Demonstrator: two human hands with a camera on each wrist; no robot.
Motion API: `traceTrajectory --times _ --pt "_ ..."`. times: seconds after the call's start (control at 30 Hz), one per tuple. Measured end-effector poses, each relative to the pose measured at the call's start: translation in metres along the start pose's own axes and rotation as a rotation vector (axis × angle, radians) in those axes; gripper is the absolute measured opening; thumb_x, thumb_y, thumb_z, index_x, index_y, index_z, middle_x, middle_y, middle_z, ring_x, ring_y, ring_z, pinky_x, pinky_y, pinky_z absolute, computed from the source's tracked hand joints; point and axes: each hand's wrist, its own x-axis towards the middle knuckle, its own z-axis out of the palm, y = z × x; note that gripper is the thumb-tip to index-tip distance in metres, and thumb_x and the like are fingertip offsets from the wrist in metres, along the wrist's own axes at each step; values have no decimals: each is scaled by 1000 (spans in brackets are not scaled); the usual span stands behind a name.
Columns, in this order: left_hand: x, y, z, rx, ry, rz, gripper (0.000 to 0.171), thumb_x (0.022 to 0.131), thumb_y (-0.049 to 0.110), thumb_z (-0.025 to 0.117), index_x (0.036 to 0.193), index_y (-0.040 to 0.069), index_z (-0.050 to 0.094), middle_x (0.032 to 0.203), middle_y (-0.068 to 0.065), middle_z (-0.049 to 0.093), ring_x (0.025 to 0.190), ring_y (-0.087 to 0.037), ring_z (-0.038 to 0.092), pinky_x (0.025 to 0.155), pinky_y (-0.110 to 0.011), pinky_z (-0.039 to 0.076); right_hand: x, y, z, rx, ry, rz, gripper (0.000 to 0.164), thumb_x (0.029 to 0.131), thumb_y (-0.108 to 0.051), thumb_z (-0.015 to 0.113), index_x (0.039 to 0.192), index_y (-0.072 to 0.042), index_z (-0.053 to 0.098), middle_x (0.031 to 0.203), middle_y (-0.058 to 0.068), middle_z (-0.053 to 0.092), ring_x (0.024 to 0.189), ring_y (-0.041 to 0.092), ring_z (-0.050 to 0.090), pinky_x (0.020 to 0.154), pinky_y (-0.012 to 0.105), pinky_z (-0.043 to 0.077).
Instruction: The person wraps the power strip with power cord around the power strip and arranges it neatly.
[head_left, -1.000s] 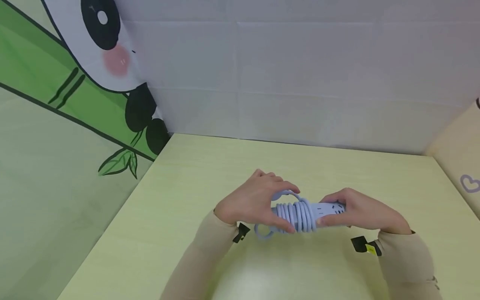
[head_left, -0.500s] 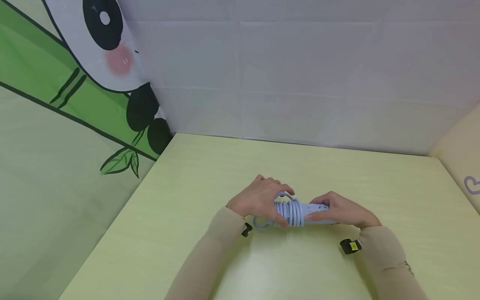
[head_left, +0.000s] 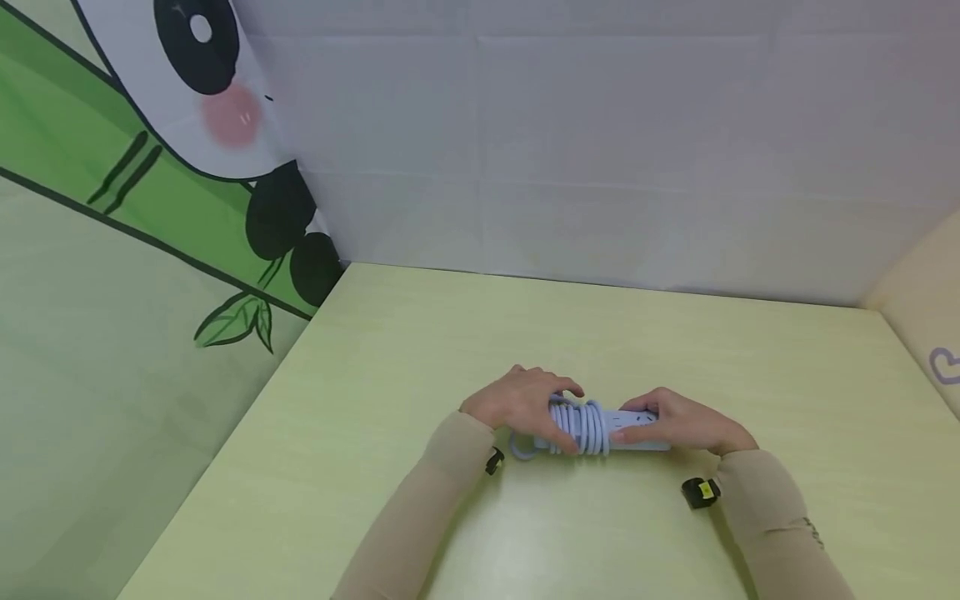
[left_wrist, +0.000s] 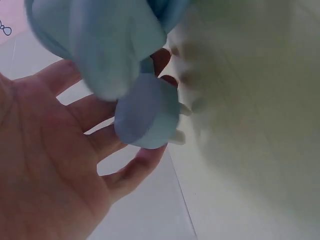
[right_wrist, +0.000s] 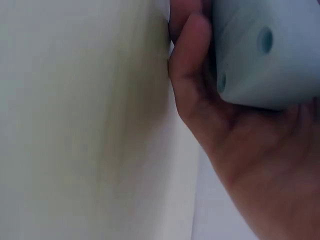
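Observation:
A white power strip (head_left: 637,444) with its cord (head_left: 592,429) wound in several turns round one end is held between both hands, low over the table. My left hand (head_left: 521,404) grips the wound end, thumb in front and fingers behind. A loop of cord sticks out below that hand. In the left wrist view, the plug (left_wrist: 147,112) with its prongs lies against the fingers, beneath the blurred cord. My right hand (head_left: 686,423) holds the socket end, thumb on the near side. The right wrist view shows the strip's end (right_wrist: 270,55) in that hand.
The pale yellow table (head_left: 420,333) reaches back to a plain light wall sheet (head_left: 600,150). A printed cloth (head_left: 112,333) with a cartoon panda and bamboo hangs on the left. Another printed panel (head_left: 918,308) stands at the right edge.
Both hands have brought the power strip lower toward the table and slightly left, the right hand shifting left most. Over the last half second there is only a slight drop, with both grips kept.

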Motion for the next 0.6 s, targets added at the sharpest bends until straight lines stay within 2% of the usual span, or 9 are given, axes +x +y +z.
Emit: traceTrajectory --times 0.13,0.23,0.33,0.43,0.53,0.6 --pt "1 -2 2 12 -5 1 76 74 59 82 140 33 56 112 12 64 102 -10 52 103 -37 39 1 0 0 -22 12 -23 25 92 -36 75 110 -19 75 107 -1 73 98 19 63 85 24 50" --pt "1 -2 4 38 6 13 81 73 61 82 143 33 53 128 9 62 120 -13 50 110 -40 37 0 -1 0 -52 37 -35 28 91 -37 76 112 -19 74 108 -2 73 99 19 63 86 25 50" --pt "0 -1 4 39 27 25 87 71 65 82 146 33 51 145 6 53 139 -17 41 118 -44 31 -2 -1 -2 -97 77 -29 33 89 -41 77 115 -20 73 109 -4 73 99 18 63 84 26 51" --pt "-2 0 2 12 43 43 92 70 68 82 148 33 49 151 6 48 146 -19 35 122 -46 27 -5 -2 -4 -139 98 -7 40 86 -43 80 119 -21 72 112 -3 71 98 18 62 83 26 50" --pt "-4 1 -3 -8 64 79 93 70 70 80 148 33 48 152 7 47 146 -19 35 122 -46 27 -11 -7 -8 -167 98 17 55 82 -45 83 129 -20 66 123 2 67 103 21 60 85 30 49" --pt "-7 2 -7 -19 98 98 91 71 71 79 148 34 48 152 6 47 147 -19 34 121 -46 28 -18 -12 -11 -187 119 26 67 81 -48 83 139 -23 59 138 5 60 117 27 57 94 39 49"
